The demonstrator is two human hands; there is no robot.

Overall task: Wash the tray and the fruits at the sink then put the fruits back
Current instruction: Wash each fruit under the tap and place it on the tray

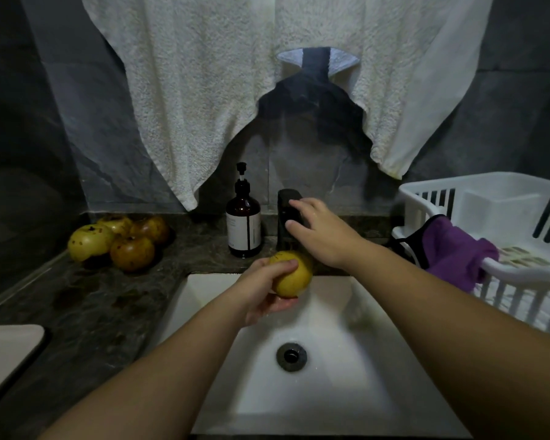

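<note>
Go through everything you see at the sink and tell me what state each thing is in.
Left hand: grips a yellow fruit over the sink.
Right hand: fingers straight, on the black faucet.
Fruits on the counter: four, piled together, spotted.
Soap bottle: upright.
Drain: open.
White basket: purple cloth draped over its rim.
Towel: hanging.

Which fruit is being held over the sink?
The yellow fruit in the left hand, over the white sink. The other four fruits sit in a pile on the counter, untouched.
</note>
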